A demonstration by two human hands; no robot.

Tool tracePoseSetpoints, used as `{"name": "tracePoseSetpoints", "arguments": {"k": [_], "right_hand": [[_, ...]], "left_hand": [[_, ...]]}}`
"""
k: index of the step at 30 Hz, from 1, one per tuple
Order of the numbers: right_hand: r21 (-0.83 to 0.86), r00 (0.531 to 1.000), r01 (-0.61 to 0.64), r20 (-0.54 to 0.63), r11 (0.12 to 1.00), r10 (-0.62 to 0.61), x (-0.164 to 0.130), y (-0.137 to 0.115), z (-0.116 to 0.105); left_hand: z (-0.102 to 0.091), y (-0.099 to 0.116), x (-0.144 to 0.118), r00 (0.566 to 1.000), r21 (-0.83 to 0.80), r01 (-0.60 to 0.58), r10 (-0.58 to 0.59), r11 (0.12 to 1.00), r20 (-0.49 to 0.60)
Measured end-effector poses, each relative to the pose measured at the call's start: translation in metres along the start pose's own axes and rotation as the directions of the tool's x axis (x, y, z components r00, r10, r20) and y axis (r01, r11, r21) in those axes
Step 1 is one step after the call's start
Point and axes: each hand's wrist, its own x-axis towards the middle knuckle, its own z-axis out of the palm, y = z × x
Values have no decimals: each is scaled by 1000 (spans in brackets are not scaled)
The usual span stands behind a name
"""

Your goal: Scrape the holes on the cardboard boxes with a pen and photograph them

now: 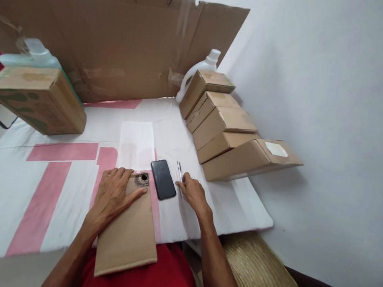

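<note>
My left hand holds a flat piece of brown cardboard, its fingers over the far edge and its thumb stretched across the face. At the cardboard's upper right corner is a dark hole with black scribbled marks around it. The near end of the cardboard sticks out past the table edge above my lap. My right hand is closed around the lower part of a slim pen, whose upper end points away from me. Between my two hands a black smartphone lies on the cloth, screen up.
A white and pink cloth covers the table. Several cardboard boxes lean in a row at the right, before a white jug. Another box and a pale green bottle stand left. A cardboard panel closes the back.
</note>
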Motion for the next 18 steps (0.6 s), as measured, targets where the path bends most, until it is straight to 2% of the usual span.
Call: {"name": "tracePoseSetpoints", "arguments": {"k": [2, 4, 7, 9, 11, 13, 15, 18], "right_hand": [[-18, 1000, 16, 10, 1000, -16, -3, -2, 1], [-27, 999, 31, 17, 999, -31, -6, -2, -1], [24, 997, 62, -52, 998, -61, -15, -4, -4], [199, 988, 125, -116, 972, -103, -25, -9, -2], [457, 984, 179, -81, 871, -160, -40, -20, 5], [643, 971, 150, 46, 751, -234, -58, -33, 16], [724, 941, 111, 143, 681, -305, -74, -47, 27], [780, 914, 108, 166, 616, -370, -90, -60, 37]], "left_hand": [[-3, -2, -2, 998, -86, -23, 18, 996, -64], [-8, -7, -7, 980, -218, -43, -1, 975, -199], [-15, -20, -22, 907, -386, 11, -172, 922, -384], [-12, -32, -36, 862, -483, 82, -306, 872, -405], [-1, -43, -52, 846, -586, 159, -416, 795, -334], [15, -48, -69, 845, -698, 242, -500, 674, -190], [32, -46, -85, 835, -786, 310, -549, 535, -45], [49, -32, -102, 784, -896, 339, -612, 287, 101]]}}
